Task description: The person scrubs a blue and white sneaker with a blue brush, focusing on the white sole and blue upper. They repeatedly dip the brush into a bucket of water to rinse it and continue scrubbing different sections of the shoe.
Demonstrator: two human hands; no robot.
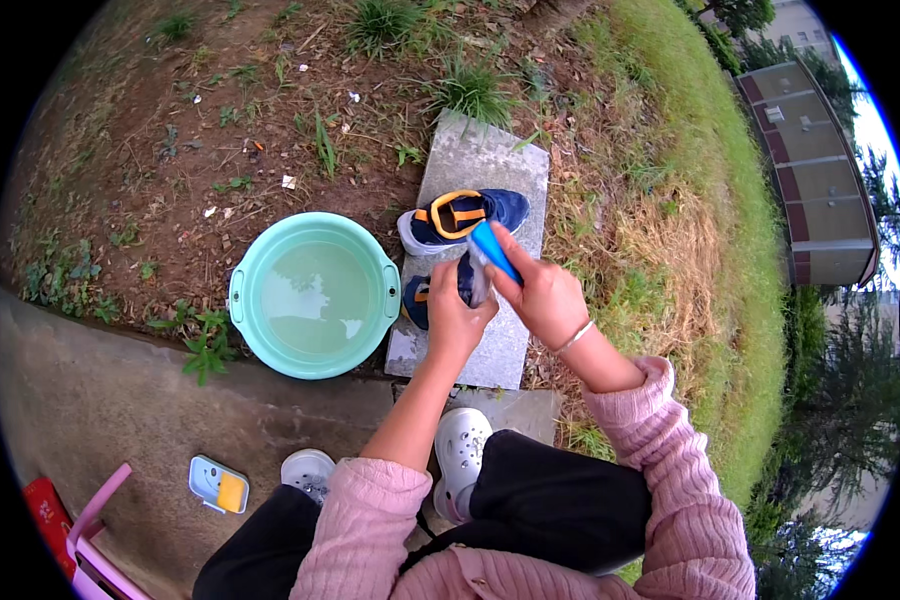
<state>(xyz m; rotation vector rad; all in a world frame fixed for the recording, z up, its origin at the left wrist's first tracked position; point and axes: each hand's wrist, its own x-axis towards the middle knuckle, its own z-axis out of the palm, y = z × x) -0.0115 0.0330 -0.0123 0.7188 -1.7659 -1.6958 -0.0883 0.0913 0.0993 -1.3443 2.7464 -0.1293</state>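
My left hand (454, 311) grips a navy shoe (416, 300) with a light sole, tilted up above a stone slab (480, 165). Much of that shoe is hidden behind my fingers. In my right hand (544, 296) is a blue-backed scrubbing brush (495, 251), its pale bristles against the edge of the shoe's sole. Just beyond, a second navy shoe (506, 206) with an orange collar and white sole rests on the slab, its toe to the right. Left of the slab stands a mint-green plastic basin (315, 369) holding slightly cloudy water (330, 300).
On the concrete (120, 390) at lower left lies a small light-blue soap box (206, 480) with a yellow bar of soap (230, 492). A pink plastic frame (94, 510) and a red item (47, 525) are at the left rim. White clogs (461, 450) are on my feet.
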